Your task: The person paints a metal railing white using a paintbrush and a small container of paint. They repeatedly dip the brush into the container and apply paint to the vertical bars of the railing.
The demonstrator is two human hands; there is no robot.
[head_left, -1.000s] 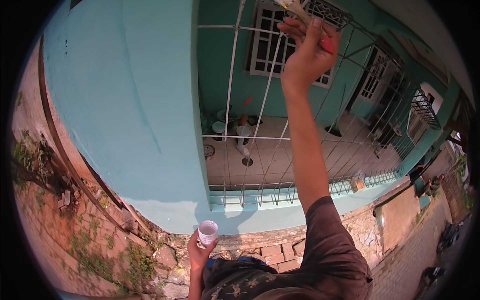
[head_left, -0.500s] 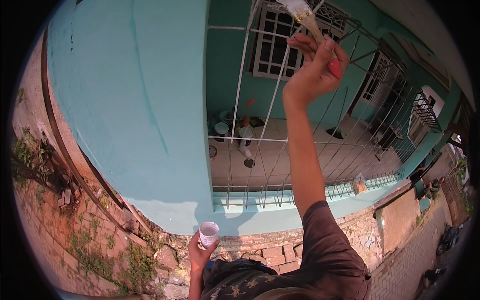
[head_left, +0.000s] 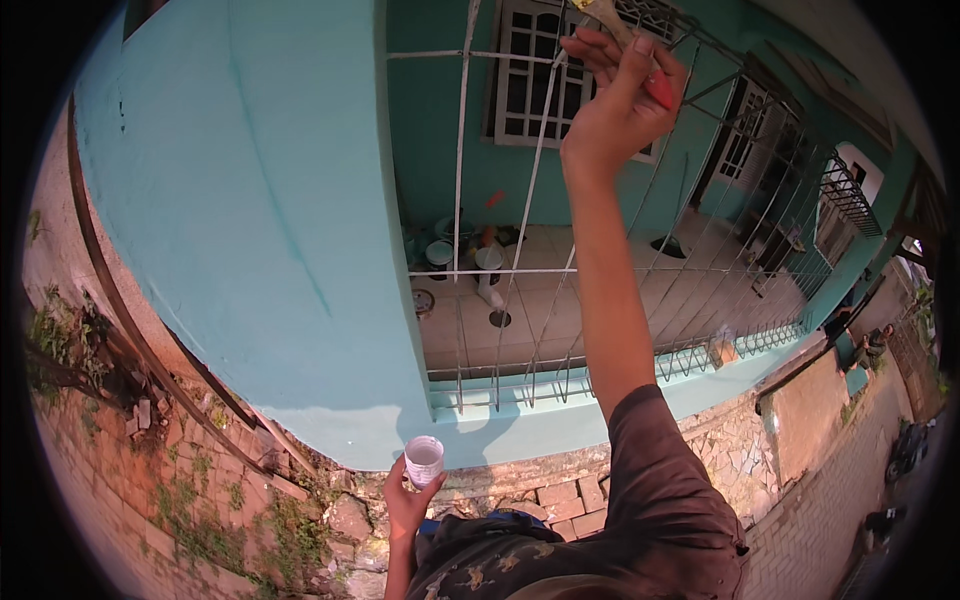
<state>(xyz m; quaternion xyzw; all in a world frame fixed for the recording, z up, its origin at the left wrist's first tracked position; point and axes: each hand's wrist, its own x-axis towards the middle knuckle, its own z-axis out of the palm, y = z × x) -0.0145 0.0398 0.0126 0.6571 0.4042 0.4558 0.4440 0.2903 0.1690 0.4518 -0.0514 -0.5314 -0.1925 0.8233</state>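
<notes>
Head view: the raised right hand (head_left: 615, 105) grips one red-handled paintbrush (head_left: 640, 50) against the white metal grille (head_left: 520, 270), beside the turquoise wall (head_left: 250, 220). Low at the brick ledge (head_left: 560, 495), the left hand (head_left: 408, 500) clasps one small white cup (head_left: 424, 461).

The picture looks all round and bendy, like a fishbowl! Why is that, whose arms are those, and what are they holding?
The camera sits on a person's head and looks down and forward. Its very wide lens bends straight lines near the edge, so the wall curves. Both arms belong to that person. The right hand is raised high and grips a paintbrush with a red handle, up against the white metal grille of a porch. The left hand is low, holding a small white cup. Beside the grille stands a wide turquoise wall. Behind the bars, on the tiled porch floor, stand some pots and buckets. Below are rough bricks and weeds.
</notes>
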